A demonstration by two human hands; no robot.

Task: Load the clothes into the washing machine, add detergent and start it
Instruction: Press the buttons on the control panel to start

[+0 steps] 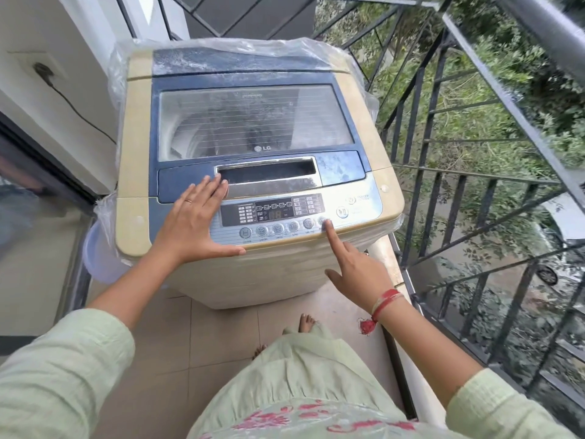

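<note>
1. Reach favours the right hand (357, 274): its straight index fingertip (327, 225) rests on the small round grey button (321, 220) at the right end of the button row. The other fingers are curled under and hold nothing, and the thumb sticks out.
2. Starting the machine looks like the step in hand, and it turns on one short offset. The round silver start/pause button (342, 212) lies just beside that fingertip, up and to the right, away from the person.
3. The left hand (193, 223) lies flat, fingers straight and slightly spread, on the blue front of the lid (177, 185). Its fingertips touch the left end of the silver recessed handle (266, 175). It is the farther hand, with the dark control panel (272, 213) between it and the start/pause button.
4. The beige and blue top-loading washing machine (133, 137) stands directly before the person, with a clear plastic sheet (221, 45) draped over its back. The lid is down, and through its hazy window (253, 122) I cannot tell whether clothes are inside.
</note>
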